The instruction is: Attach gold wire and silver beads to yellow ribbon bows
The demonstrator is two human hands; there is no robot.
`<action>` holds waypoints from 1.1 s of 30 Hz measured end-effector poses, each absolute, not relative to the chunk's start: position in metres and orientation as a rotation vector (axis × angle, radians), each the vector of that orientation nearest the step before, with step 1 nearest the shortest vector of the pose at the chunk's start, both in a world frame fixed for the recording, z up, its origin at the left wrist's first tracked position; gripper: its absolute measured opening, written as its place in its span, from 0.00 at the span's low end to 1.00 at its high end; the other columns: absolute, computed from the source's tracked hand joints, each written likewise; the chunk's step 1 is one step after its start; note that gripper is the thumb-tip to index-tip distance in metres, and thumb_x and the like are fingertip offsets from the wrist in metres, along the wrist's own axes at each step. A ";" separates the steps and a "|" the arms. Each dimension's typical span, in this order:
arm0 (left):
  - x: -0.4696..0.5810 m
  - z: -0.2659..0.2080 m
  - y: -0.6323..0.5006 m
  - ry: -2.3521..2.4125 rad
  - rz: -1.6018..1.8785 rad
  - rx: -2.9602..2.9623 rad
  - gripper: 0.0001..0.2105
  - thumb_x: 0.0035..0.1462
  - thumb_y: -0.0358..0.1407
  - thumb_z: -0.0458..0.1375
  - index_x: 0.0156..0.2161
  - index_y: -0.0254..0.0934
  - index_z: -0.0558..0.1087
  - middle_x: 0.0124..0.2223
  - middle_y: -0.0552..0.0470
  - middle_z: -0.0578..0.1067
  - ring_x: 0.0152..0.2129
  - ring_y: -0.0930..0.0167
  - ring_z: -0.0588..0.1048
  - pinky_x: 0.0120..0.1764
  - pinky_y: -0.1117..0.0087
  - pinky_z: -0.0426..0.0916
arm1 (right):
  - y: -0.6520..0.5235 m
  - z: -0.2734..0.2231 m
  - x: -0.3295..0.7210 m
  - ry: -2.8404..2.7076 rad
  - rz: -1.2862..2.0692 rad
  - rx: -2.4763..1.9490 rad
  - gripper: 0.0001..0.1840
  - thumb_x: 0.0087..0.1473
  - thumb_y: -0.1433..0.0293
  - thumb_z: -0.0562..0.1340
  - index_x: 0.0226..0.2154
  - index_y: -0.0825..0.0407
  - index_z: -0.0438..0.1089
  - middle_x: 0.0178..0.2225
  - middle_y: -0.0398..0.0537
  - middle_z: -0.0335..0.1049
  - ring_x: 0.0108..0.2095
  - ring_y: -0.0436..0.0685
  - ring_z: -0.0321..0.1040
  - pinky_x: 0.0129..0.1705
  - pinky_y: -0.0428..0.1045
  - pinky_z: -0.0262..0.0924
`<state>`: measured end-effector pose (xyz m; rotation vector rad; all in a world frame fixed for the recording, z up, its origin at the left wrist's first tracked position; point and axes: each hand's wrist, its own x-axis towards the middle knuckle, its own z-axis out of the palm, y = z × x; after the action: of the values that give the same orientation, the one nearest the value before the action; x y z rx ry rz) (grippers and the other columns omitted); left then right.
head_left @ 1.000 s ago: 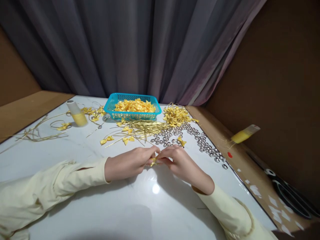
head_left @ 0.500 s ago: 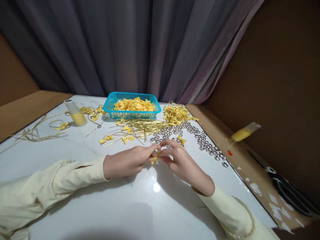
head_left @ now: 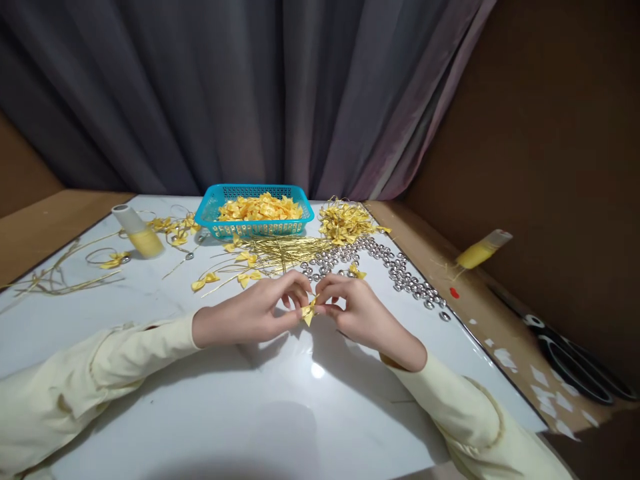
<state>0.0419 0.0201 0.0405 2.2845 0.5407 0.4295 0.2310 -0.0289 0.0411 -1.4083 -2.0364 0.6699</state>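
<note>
A small yellow ribbon bow (head_left: 309, 313) is pinched between my two hands above the middle of the white table (head_left: 240, 413). My left hand (head_left: 265, 308) grips its left side with thumb and fingers. From the other side, my right hand (head_left: 353, 310) pinches the bow's right edge. Whether a gold cord is held along with it I cannot make out. Just beyond my fingers lie gold cords (head_left: 290, 250), a few loose bows (head_left: 245, 279) and many small silver rings (head_left: 410, 280).
A blue basket (head_left: 255, 228) full of yellow bows stands at the back, with a heap of corded bows (head_left: 345, 223) beside it. A yellow-and-white bottle (head_left: 139, 232) is at left. On the right ledge lie another bottle (head_left: 484, 249), black scissors (head_left: 570, 363) and paper scraps (head_left: 550, 400).
The view has shifted slightly to the right. My left fingers have spread and arched, and the bow between my hands now shows more clearly, its tip pointing down.
</note>
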 end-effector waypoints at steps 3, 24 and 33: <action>0.043 0.036 0.020 0.563 0.440 2.312 0.14 0.56 0.38 0.56 0.46 0.38 0.61 0.41 0.49 0.71 0.38 0.69 0.71 0.40 0.67 0.66 | -0.029 0.043 0.231 -2.025 0.680 -1.412 0.12 0.44 0.86 0.59 0.20 0.55 0.70 0.30 0.45 0.69 0.29 0.50 0.63 0.33 0.46 0.57; 0.046 0.031 0.022 0.464 0.493 2.447 0.06 0.60 0.28 0.51 0.37 0.35 0.71 0.34 0.52 0.75 0.30 0.74 0.72 0.34 0.76 0.63 | -0.032 0.039 0.231 -2.169 0.631 -1.462 0.12 0.43 0.87 0.57 0.22 0.57 0.71 0.29 0.46 0.68 0.29 0.50 0.63 0.32 0.46 0.54; 0.045 0.032 0.022 0.497 0.487 2.408 0.06 0.60 0.28 0.51 0.38 0.34 0.70 0.34 0.53 0.75 0.30 0.75 0.72 0.34 0.76 0.63 | -0.034 0.041 0.229 -2.209 0.628 -1.440 0.13 0.43 0.88 0.57 0.23 0.56 0.70 0.30 0.47 0.68 0.29 0.51 0.63 0.32 0.46 0.55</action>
<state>0.0451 0.0220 0.0325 2.4082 0.4966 0.4873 0.2293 -0.0340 0.0406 -1.4396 -2.2088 0.6285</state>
